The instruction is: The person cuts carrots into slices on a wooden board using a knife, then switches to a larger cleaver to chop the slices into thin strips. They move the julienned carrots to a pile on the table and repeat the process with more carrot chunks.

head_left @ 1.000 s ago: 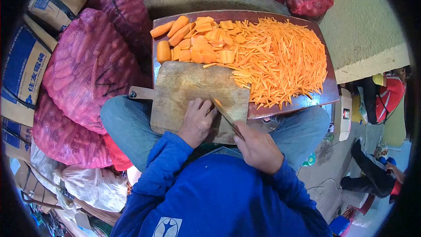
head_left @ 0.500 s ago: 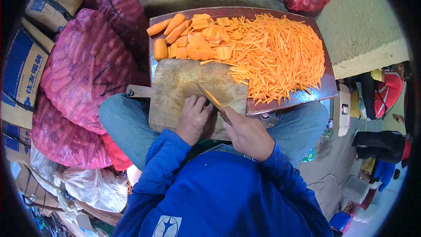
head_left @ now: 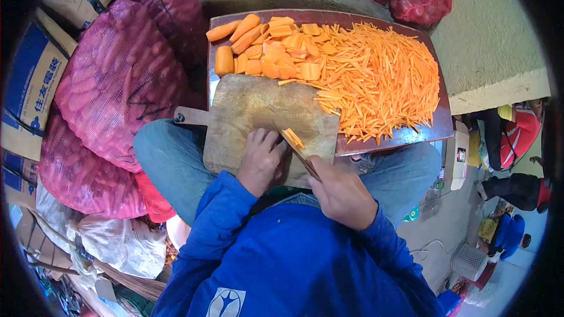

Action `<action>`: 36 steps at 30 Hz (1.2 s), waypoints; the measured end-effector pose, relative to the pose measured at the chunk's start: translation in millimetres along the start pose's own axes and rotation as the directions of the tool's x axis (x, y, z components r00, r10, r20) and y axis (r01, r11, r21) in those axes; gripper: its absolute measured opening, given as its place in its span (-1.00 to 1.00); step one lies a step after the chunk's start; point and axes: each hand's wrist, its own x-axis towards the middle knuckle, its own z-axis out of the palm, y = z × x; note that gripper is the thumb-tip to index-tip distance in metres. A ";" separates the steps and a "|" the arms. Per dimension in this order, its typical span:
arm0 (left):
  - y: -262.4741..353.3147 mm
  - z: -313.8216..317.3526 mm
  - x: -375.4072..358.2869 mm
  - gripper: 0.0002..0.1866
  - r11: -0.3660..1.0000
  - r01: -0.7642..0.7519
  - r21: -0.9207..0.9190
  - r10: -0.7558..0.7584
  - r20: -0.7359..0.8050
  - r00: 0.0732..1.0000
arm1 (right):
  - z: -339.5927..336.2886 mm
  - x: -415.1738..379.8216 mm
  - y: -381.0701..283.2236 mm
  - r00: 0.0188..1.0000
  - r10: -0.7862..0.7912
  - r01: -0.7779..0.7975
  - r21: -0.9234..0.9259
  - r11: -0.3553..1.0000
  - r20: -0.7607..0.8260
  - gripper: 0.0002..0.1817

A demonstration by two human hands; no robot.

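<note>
Red mesh sacks (head_left: 111, 88) of produce and printed cardboard boxes (head_left: 32, 91) crowd the floor to the person's left, and a dark wooden tray (head_left: 423, 132) lies across the lap, heaped with carrot matchsticks (head_left: 382, 82) and, at its far left, thicker carrot slabs (head_left: 267, 47). A worn cutting board (head_left: 247, 108) with a short handle overlaps the near side of the tray.

On that board the left hand (head_left: 261, 161) presses down on a small carrot piece (head_left: 292, 138), its fingers (head_left: 265, 141) pressed together and curled just beside the blade. The right hand (head_left: 341, 194) is wrapped tight around the handle of a knife (head_left: 296, 148), whose blade angles across the board's near edge, touching the carrot piece.

To slice well here, I judge the left fingertips should stay tucked back with the knuckles guiding the flat of the blade, since the piece is small and the fingers sit very close to the edge. Thin, even strokes would match the strips already cut, and the board, resting on the knees, needs steady downward pressure so it does not rock.
</note>
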 end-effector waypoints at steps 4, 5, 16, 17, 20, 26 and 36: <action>0.7 -4.8 -0.7 -0.55 1.000 0.001 -0.018 0.000 0.024 1.000 | 13.6 15.1 10.7 0.998 -0.046 0.046 -0.017 0.999 -0.039 -0.56; 0.6 -4.9 -1.1 -0.52 1.000 -0.018 -0.008 0.018 0.015 1.000 | 12.1 23.1 10.9 0.998 -0.056 0.056 -0.004 0.998 -0.019 -0.55; -0.2 -5.2 -0.8 -0.57 0.998 -0.038 -0.044 0.036 -0.050 0.998 | 11.0 24.4 4.6 0.999 -0.026 0.028 0.057 0.998 -0.031 -0.59; -3.7 -1.1 -2.6 -0.55 0.999 -0.045 -0.029 0.043 -0.060 0.997 | 8.0 25.6 4.8 0.997 -0.062 0.064 0.065 0.996 -0.047 -0.59; -5.6 -1.2 -3.1 -0.53 1.000 -0.027 -0.014 0.026 -0.055 0.998 | -0.6 15.3 -3.3 0.999 -0.046 0.047 0.063 0.997 -0.014 -0.59; -6.2 1.2 -5.5 -0.54 0.998 -0.050 -0.036 0.047 -0.064 0.997 | 15.2 26.4 5.4 0.996 -0.076 0.076 0.014 0.997 -0.039 -0.59; 0.3 -3.0 -1.9 -0.57 0.999 -0.048 -0.012 0.047 -0.099 0.994 | 15.7 28.9 1.2 0.996 -0.088 0.088 0.017 0.996 -0.015 -0.58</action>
